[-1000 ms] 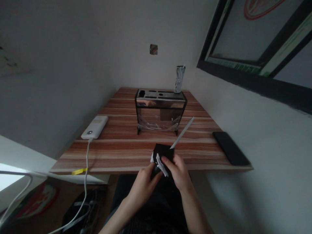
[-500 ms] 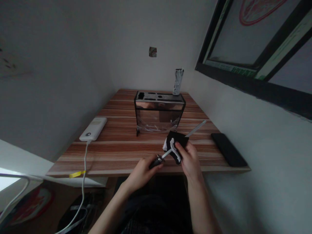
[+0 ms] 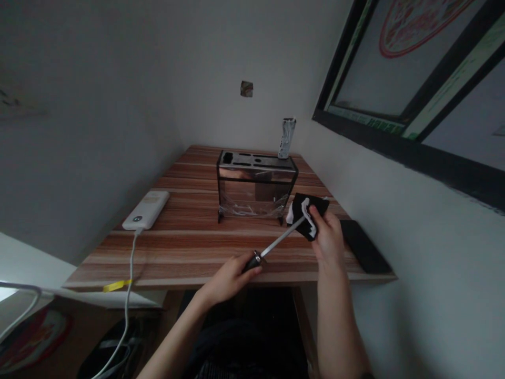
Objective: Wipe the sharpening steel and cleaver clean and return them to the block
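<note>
The person's left hand (image 3: 233,272) had its fingers wrapped tight about the dark handle (image 3: 253,260) of a slim metal rod (image 3: 281,240), which slanted away toward the right hand (image 3: 330,236). There, thumb and fingers were clamped on a black-and-white cloth (image 3: 300,205); the rod ran into it, and I couldn't make out the far end. Beyond the fingers, to the cloth's left, a clear-fronted holder (image 3: 252,197) stood on the striped table (image 3: 189,245). Just right of the right hand lay a flat black slab (image 3: 365,247); well left of the left fingers, a white power bank (image 3: 147,209).
</note>
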The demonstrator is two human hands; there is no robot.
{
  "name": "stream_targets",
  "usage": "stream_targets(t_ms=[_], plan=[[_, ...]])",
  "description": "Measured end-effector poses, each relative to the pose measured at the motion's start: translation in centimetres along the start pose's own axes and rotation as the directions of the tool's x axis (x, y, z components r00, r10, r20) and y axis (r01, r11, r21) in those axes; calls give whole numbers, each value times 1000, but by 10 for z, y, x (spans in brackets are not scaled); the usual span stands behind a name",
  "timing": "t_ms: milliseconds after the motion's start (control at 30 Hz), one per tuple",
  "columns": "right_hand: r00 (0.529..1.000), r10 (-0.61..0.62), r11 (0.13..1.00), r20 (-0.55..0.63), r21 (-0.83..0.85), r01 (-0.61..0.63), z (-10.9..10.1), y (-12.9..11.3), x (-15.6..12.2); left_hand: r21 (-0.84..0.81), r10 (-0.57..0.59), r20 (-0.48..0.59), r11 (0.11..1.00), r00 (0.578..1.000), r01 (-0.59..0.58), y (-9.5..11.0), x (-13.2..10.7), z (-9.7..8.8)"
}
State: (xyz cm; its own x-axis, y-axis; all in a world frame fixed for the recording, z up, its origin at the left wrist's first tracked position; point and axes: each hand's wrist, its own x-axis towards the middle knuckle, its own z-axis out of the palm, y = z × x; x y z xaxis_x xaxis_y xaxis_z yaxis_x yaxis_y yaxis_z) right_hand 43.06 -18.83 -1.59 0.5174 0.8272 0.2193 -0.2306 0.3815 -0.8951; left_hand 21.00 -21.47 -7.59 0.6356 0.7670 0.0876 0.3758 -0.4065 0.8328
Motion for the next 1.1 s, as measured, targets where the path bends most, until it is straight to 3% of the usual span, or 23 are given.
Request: stream_targets(t_ms=[267,567,833,1100], plan=[[994,-73,997,-81,23,75,-2,-10,18,33,-14,17,999,1000,14,-1,-2,2],[968,-196,980,-158,-67,188,6,5,10,52,-34,1,998,999,34,-3,-2,6],[998,-42,982,40,-182,49,16,26,-25,-66,-51,-41,997,998,48,1,-3,6],[958,96,963,270,-270,-20,18,38,-52,-186,-118,-11,976,993,114,1,-3,5]])
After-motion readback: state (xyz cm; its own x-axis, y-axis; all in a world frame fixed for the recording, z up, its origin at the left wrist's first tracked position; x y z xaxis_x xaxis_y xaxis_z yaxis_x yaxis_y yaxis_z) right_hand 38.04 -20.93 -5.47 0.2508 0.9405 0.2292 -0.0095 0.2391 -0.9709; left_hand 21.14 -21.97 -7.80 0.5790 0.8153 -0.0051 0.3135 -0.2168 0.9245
